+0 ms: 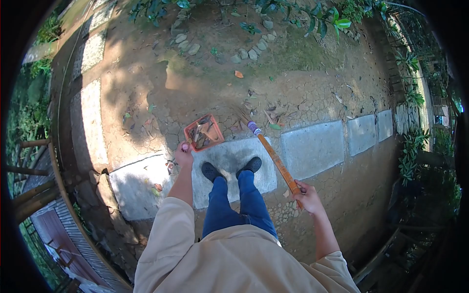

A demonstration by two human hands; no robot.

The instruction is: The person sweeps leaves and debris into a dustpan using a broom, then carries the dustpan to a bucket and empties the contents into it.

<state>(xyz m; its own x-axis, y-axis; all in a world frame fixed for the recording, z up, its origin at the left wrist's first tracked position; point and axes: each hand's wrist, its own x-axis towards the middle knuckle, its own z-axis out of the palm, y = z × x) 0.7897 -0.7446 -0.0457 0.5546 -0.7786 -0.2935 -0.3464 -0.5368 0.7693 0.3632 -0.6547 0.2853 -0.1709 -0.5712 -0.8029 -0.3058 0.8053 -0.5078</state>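
Note:
My left hand (183, 153) is closed around the handle end of an orange-red dustpan (213, 132), which has dry leaves lying in it. The dustpan is by the edge of a pale paving slab (229, 149), just left of my feet. In my right hand (309, 198) is the upper end of a broom (276, 158) with an orange-brown handle. Purple binding wraps the lower part of the broom, and its thin bristles point at the bare soil. Several loose dry leaves (270, 117) are scattered close to the bristles.
More paving slabs (312, 150) run in a row to both sides. Small stones (252, 54) form a curved border ahead, with leafy branches (322, 19) above them. A fallen orange leaf (238, 74) lies on cracked soil. Wooden railings (31, 198) stand at left.

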